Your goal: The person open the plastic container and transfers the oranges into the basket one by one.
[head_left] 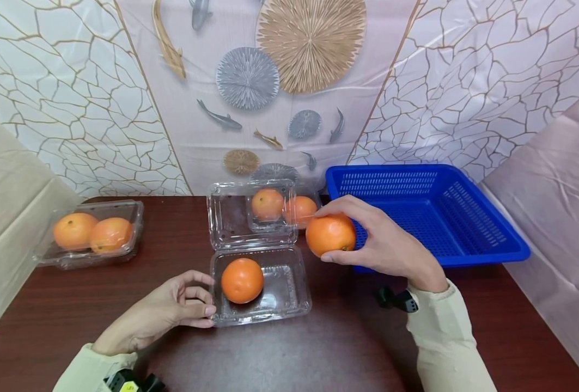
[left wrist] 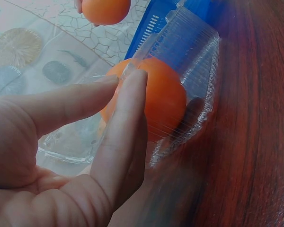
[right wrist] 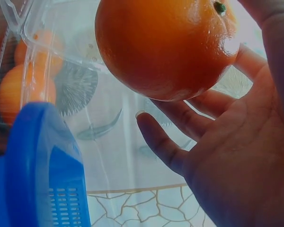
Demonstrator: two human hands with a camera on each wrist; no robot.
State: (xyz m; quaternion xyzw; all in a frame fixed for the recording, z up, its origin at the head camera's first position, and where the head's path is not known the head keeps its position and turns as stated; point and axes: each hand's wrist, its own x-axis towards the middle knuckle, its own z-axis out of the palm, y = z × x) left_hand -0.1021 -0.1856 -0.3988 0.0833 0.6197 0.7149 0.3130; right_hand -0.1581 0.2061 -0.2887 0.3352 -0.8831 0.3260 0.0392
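Near edge: bare dark wood table [head_left: 269,359], reddish-brown grain. Pale sleeves [head_left: 446,337] come in from both near corners, a black wrist device [head_left: 404,301] at each cuff.

Left hand [head_left: 164,306], near left: thumb and fingers pinch the left rim of a clear plastic clamshell tray [head_left: 286,296]; the left wrist view shows the thumb and fingertips meeting at the plastic edge. Tray sits on the table, near middle. One loose orange [head_left: 242,280] lies in its left half; right half is bare plastic. Clamshell lid [head_left: 227,220] is hinged back on the tray's far side, raised.

Right hand [head_left: 392,242], to the right and a bit farther: clamped on a held orange [head_left: 330,235], thumb on the near side, fingers over the far side. Fruit is in the air, right of the lid, in front of the basket's left end as seen from the head. Green stem end [right wrist: 219,7] shows in the right wrist view.

Far left: left fruit pack [head_left: 138,209], clear plastic, two oranges side by side inside. Far middle: rear fruit pack [head_left: 314,191], also two oranges, seen partly through the raised lid. Far right: blue perforated plastic basket [head_left: 436,218]. Behind everything: printed backdrop [head_left: 279,120] with fish, round discs, gold crackle pattern.
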